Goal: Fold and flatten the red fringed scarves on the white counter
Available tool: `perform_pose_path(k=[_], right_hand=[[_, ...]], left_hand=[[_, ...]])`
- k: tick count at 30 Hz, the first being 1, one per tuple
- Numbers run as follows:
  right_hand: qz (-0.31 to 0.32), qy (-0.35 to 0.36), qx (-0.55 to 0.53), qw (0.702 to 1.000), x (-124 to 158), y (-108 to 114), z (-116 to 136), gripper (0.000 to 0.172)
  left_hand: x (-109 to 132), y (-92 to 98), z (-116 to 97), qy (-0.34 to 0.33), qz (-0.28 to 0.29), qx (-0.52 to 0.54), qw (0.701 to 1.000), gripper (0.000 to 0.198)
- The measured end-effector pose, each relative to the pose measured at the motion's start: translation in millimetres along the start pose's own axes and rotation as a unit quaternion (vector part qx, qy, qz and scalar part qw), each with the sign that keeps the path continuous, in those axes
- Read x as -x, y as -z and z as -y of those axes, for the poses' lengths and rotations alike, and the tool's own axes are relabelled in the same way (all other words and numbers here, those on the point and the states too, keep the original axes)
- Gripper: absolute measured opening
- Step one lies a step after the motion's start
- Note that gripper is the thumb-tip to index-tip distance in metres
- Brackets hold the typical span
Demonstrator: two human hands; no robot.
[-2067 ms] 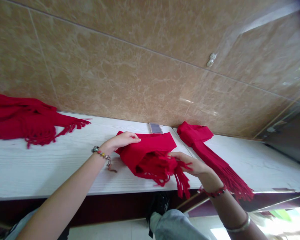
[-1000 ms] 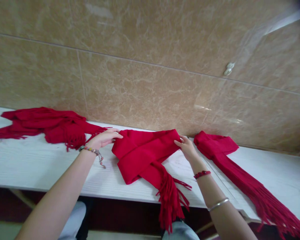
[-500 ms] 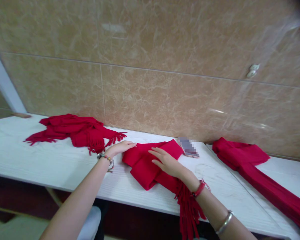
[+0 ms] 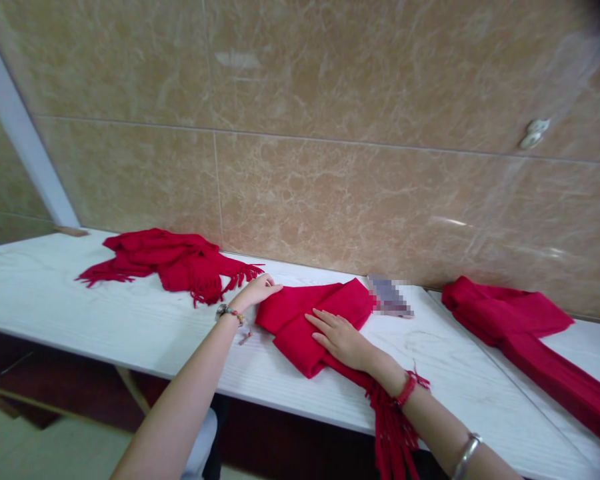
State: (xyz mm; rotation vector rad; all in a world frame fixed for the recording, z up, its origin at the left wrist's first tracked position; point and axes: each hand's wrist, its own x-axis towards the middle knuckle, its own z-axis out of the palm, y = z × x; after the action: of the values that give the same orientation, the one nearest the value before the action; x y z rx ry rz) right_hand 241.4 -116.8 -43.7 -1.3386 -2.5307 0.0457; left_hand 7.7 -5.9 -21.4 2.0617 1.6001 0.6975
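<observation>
One folded red scarf (image 4: 297, 343) lies beneath the right hand (image 4: 344, 341), which rests flat with its fingers slightly spread. The left hand (image 4: 258, 292) touches the scarf's far left corner; whether it pinches cloth, I cannot tell. Beyond and left of that hand lies a rumpled scarf (image 4: 167, 259). Past the right hand lies a phone (image 4: 389, 297); well to its right, another scarf (image 4: 505, 317).

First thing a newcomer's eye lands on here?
The folded red scarf mid-view on the white tabletop, its fringe hanging past the near edge; the right hand rests on it, the left hand at its far-left corner. Next, matching red: a rumpled scarf heap to the left, a partly folded scarf to the right.
</observation>
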Motion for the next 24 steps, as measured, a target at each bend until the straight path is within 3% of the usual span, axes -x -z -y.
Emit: perform_pose_path(k=[3, 6, 11, 13, 16, 20, 22, 24], right_hand=[[0.000, -0.008, 0.004, 1.000, 0.1, -0.1, 2.3, 0.046], [0.002, -0.010, 0.004, 1.000, 0.0, 0.3, 3.8, 0.046], [0.007, -0.022, -0.007, 1.000, 1.4, 1.3, 5.3, 0.047], [0.000, -0.026, -0.014, 1.000, 1.4, 0.6, 5.7, 0.047], [-0.010, -0.032, -0.011, 0.999, 1.2, -0.6, 8.0, 0.046], [-0.042, -0.082, 0.034, 0.995, 9.1, 2.4, 14.3, 0.048], [-0.050, -0.111, 0.048, 0.991, 19.4, 6.1, 14.4, 0.050], [-0.037, -0.137, 0.046, 0.989, 32.1, 9.7, 10.0, 0.054]], left_hand=[[-1.3, -10.7, -3.1, 0.034, 0.003, 0.036, 0.999, 0.046], [-3.5, -18.8, -7.1, 0.083, -0.018, 0.031, 0.996, 0.050], [-6.9, -13.6, -13.1, 0.095, -0.069, -0.009, 0.993, 0.058], [-6.8, -10.7, -16.4, 0.061, -0.074, -0.023, 0.995, 0.056], [-5.6, -9.2, -22.4, -0.024, -0.055, -0.036, 0.998, 0.039], [-0.9, -4.7, -32.8, -0.149, -0.018, -0.037, 0.988, 0.022], [5.1, 0.0, -40.5, -0.228, 0.031, -0.026, 0.973, 0.017], [14.9, 3.7, -50.4, -0.273, 0.123, -0.012, 0.954, 0.017]])
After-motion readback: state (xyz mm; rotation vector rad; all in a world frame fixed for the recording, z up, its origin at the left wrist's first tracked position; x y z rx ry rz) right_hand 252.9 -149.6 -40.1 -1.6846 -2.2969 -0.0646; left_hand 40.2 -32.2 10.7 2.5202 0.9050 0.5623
